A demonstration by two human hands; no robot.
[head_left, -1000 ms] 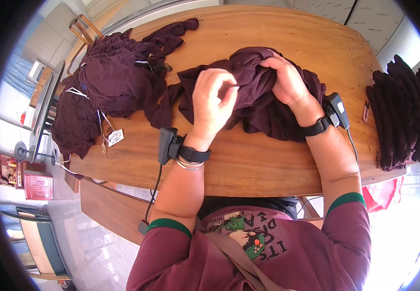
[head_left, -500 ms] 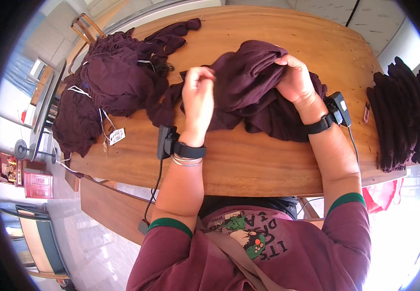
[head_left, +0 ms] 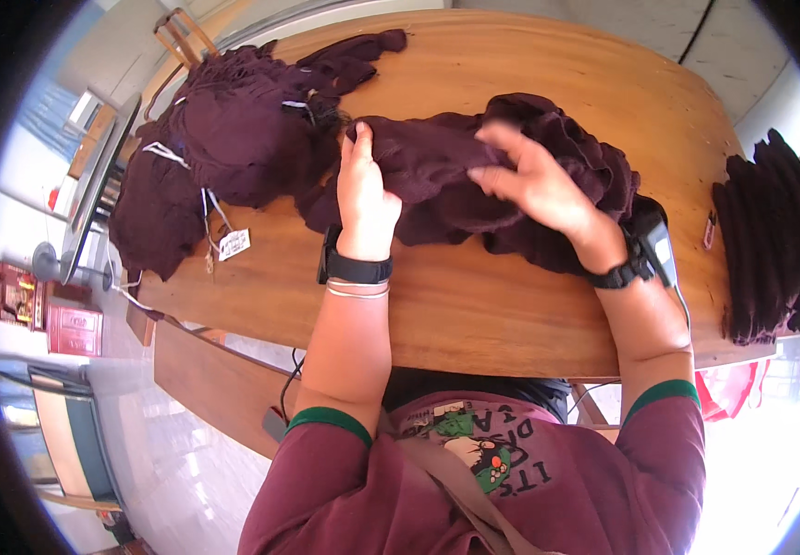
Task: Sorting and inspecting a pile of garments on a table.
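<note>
A dark maroon knit garment (head_left: 455, 208) lies bunched and rumpled on the wooden table before me. At its left end is my left hand (head_left: 368, 194), upright on its edge with fingers stretched out against the cloth. Over the middle of the fabric hovers or rests my right hand (head_left: 543, 190), its thumb and fingers spread and slightly blurred; I cannot tell if it touches. The right part of the garment is heaped in loose folds beyond that hand. Black straps with small devices circle both wrists.
A big heap of matching maroon knitwear (head_left: 243, 139), tied with white strings and bearing a white tag (head_left: 233, 244), covers the table's left side. Folded dark pieces (head_left: 775, 245) stand in a row at the right edge. Beside them lies a small reddish tool (head_left: 709, 229).
My right hand has let go of the lifted cloth and moved left over it, fingers spreading. The raised fabric has come down flatter. My left hand's fingers have straightened at the cloth's left end.
</note>
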